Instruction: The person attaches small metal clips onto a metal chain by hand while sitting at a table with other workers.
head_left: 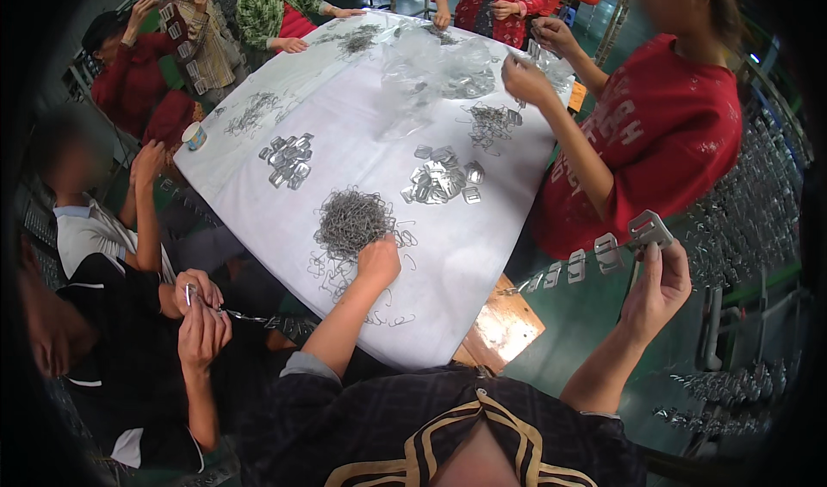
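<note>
My left hand (379, 261) reaches down onto the near edge of a heap of bent wire hooks (351, 220), fingers curled inward; whatever lies under the fingertips is hidden. Out to the right, my right hand (662, 282) pinches a flat silver metal buckle (648, 228) with a slot in it. From that buckle a linked chain of similar buckles (579, 265) sags leftward toward the table's edge. Beyond the heap, a pile of loose silver buckles (439, 177) lies on the white cloth, and another buckle pile (289, 158) sits farther left.
Around the white-covered table (345, 108) several people work, including a person in red (655, 142) at my right and one in black (112, 332) at my left. Clear plastic bags (435, 69), more hooks (491, 127) and a paper cup (195, 136) rest on it. Hanging metal parts (741, 203) line the right.
</note>
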Tool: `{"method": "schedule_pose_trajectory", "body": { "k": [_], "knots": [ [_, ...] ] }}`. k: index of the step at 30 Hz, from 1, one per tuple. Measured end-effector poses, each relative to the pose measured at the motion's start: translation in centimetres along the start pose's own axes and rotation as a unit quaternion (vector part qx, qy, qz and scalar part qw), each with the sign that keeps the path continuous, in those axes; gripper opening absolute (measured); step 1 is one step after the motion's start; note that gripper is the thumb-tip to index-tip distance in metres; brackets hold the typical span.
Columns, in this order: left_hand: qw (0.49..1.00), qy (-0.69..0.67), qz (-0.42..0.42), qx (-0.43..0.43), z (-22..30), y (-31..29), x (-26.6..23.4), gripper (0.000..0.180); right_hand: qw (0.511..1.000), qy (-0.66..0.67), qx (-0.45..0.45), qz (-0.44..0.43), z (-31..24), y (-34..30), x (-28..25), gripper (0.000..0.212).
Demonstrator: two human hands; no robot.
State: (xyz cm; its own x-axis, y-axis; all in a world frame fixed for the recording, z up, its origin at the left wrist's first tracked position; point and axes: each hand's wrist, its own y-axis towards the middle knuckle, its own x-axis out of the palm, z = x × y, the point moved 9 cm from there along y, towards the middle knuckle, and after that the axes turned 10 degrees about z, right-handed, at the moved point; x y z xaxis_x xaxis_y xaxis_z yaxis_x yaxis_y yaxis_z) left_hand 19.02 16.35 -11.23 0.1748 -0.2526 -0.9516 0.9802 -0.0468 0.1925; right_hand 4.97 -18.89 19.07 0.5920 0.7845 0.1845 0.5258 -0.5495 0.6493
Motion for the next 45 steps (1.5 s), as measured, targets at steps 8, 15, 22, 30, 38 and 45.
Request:
{"method": "schedule_pose_trajectory", "body": {
  "k": [8,15,22,30,38,45],
  "knots": [
    [0.906,-0.423,0.019,0.023,7.5,0.7,-12.3,0.009,0.999,-0.010,0.033,-0.010,0.9,-0.4,0.2,0.005],
    [0.765,-0.577,0.079,0.276,20.5,-0.7,-26.5,0.006,0.999,0.013,0.040,-0.032,0.4,-0.8,0.9,0.006],
    [0.719,-0.604,0.038,0.342,26.9,-1.3,-28.3,0.006,0.998,0.003,0.035,-0.048,-0.1,-1.8,0.7,0.007],
    [0.759,-0.574,0.088,0.295,26.9,-1.4,-28.1,0.007,0.998,-0.037,0.016,-0.047,-0.9,-2.5,1.3,0.007],
    [0.734,-0.598,0.177,0.269,25.5,-2.4,-28.4,0.008,0.998,-0.035,0.003,-0.051,-1.5,-3.9,2.0,0.009],
    [0.702,-0.601,0.263,0.277,26.0,-6.4,-31.5,0.012,0.993,0.058,0.020,-0.105,-2.1,-4.1,0.6,0.011]
  ]
}}
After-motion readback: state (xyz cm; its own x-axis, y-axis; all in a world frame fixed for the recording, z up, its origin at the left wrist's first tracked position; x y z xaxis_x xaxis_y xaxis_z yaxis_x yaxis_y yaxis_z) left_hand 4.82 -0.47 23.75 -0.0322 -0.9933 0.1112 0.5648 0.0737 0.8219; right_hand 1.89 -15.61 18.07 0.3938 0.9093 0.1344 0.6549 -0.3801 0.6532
